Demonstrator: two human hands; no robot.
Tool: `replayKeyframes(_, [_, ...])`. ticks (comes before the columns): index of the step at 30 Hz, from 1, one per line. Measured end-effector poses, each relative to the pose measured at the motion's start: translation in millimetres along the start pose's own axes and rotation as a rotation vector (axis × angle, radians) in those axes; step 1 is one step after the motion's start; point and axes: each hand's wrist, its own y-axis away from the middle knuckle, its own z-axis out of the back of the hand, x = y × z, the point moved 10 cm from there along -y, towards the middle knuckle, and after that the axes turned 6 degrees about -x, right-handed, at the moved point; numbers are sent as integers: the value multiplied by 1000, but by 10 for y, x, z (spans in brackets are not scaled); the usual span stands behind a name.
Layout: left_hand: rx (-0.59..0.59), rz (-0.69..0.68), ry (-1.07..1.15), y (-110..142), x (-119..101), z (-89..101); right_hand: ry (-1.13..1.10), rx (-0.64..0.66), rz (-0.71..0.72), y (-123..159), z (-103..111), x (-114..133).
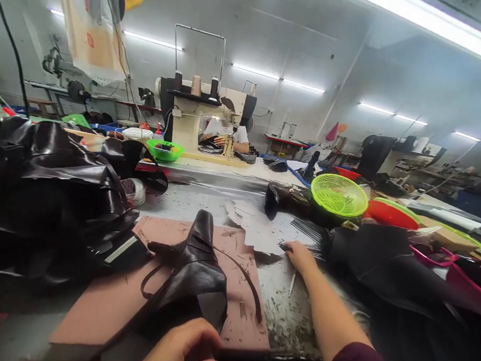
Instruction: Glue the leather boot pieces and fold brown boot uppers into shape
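Observation:
A dark brown glossy leather boot upper (200, 267) lies on a pink cutting board (100, 309), with thin leather straps beside it. My left hand (184, 348) is at the near edge, just below the leather; its fingers are loosely curved and the thumb stands apart from them. My right hand (301, 258) reaches across the bench, fingertips pinched on a small dark piece whose kind I cannot make out. Near those fingertips are thin black strips (306, 230) and grey-white paper patterns (253, 221). A slim white pen-like stick (292, 283) lies below my right wrist.
Black leather pieces (53, 185) are heaped at left. On the right stand a green mesh basket (339, 195), a red bowl (393, 212) and dark material (378, 256). Beyond the bench, a co-worker (225, 133) sits behind a sewing machine (186, 124). A green bowl (164, 150) stands nearby.

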Motion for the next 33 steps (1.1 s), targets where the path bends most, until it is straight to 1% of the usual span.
replayKeyframes(2, [28,-10,15,27,-23,-25,-1,14,-4,-12,-22,-10])
replayKeyframes(4, [29,-18,32,75,-69,6,-15,22,-11,-19,-15,-10])
replayKeyframes(8, [-6,0,73,197,-209,182,-92,32,-42,0,85,-6])
replayKeyframes(11, [-61,31,121,254,-278,364,-174,-11,-84,8,247,-27])
replayKeyframes(14, [-134,45,152,266,-312,540,-261,-98,-116,-30,448,-27])
replayKeyframes(16, [-172,49,158,244,-332,627,-310,-153,-122,-57,577,41])
replayKeyframes(17, [-192,53,156,223,-340,665,-328,-178,-119,-51,643,114])
replayKeyframes(18, [-217,65,152,194,-339,703,-360,-203,-100,-22,714,231])
replayKeyframes(19, [-242,88,153,160,-328,735,-421,-219,-54,37,783,404])
replayKeyframes(20, [-266,118,166,120,-307,764,-486,-217,13,134,844,626])
replayKeyframes(21, [-290,153,196,76,-279,785,-621,-202,127,276,913,913])
replayKeyframes(23, [-325,209,292,-14,-225,806,-876,-40,418,700,989,1597])
replayKeyframes(24, [-333,223,341,-58,-211,805,-965,-37,486,912,1069,1831])
replayKeyframes(26, [-324,227,410,-131,-216,786,-1038,-40,555,1258,1176,2188])
replayKeyframes(27, [-315,223,429,-155,-229,777,-1069,-61,562,1371,1226,2298])
replayKeyframes(29, [-302,216,457,-178,-261,770,-1093,-84,558,1491,1280,2430])
replayKeyframes(33, [-300,198,478,-179,-299,794,-1064,-86,543,1502,1316,2488])
